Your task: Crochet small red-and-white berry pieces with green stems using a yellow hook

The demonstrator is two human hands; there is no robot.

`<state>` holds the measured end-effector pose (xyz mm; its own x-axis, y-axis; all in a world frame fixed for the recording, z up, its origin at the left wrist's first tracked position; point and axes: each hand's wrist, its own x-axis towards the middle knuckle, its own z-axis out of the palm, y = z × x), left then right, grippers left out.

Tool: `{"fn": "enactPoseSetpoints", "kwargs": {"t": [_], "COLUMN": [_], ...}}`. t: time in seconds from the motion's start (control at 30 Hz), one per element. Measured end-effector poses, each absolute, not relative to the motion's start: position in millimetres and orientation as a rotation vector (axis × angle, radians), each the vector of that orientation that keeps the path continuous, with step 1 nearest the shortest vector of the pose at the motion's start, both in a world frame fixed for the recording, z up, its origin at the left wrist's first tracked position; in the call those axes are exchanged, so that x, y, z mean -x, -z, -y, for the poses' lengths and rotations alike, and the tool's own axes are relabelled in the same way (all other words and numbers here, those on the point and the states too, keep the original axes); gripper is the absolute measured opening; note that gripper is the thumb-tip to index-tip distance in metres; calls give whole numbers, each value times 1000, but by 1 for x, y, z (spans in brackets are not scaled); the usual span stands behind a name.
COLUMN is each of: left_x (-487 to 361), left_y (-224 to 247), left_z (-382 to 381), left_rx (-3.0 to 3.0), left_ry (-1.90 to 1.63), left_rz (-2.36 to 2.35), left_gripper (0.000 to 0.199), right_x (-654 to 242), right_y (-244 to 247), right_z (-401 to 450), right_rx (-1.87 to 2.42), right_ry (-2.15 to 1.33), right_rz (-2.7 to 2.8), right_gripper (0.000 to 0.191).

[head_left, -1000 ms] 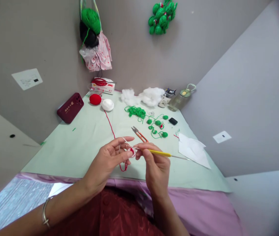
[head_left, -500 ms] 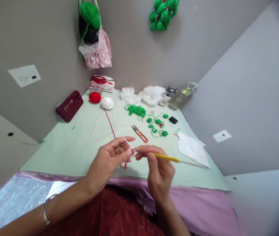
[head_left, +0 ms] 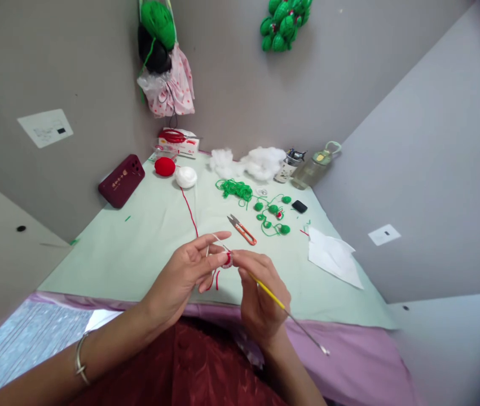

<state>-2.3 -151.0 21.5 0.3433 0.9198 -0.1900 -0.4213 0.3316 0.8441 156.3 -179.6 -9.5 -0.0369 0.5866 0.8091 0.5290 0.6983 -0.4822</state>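
Between thumb and fingers, my left hand [head_left: 195,262] pinches a small red and white crochet piece [head_left: 228,260]. White yarn [head_left: 218,241] runs over its raised index finger, and red yarn ends [head_left: 218,280] dangle below. My right hand [head_left: 263,290] is closed round a crochet hook with a yellow handle [head_left: 271,292]; its metal back end slants down to the right. The hook's tip is at the piece, mostly hidden by my fingers. Just beyond my hands lie orange thread snips [head_left: 242,230]. A red yarn ball [head_left: 164,166] and a white yarn ball [head_left: 186,177] sit farther back.
Green yarn [head_left: 235,190] and small green crocheted balls [head_left: 272,209] lie mid-table. White stuffing [head_left: 263,163], a pen cup [head_left: 287,168] and a bottle [head_left: 313,168] stand at the back. A dark red phone [head_left: 122,181] leans left; white paper [head_left: 333,256] lies right.
My right hand has turned, so the hook's back end swings from pointing right to pointing down and right. Both hands stay close together at the crochet piece.
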Motion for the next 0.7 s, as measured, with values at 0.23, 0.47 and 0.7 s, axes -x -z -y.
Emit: {"fn": "enactPoseSetpoints", "kwargs": {"t": [0.23,0.47,0.7], "left_x": [4,3,3], "left_y": [-22,-19,-19], "left_z": [151,150,155], "left_rx": [-836,-947,-1199], "left_ry": [-1053,-1064,-1211], "left_rz": [-784,-827,-1002], "left_gripper": [44,44,29], "right_x": [-161,-162,-164], "right_y": [-6,-7,-11], "right_z": [186,181,184], "right_rx": [905,907,871], "right_ry": [-414,-509,-363], "right_rz": [1475,1430,1610], "right_gripper": [29,24,29]}}
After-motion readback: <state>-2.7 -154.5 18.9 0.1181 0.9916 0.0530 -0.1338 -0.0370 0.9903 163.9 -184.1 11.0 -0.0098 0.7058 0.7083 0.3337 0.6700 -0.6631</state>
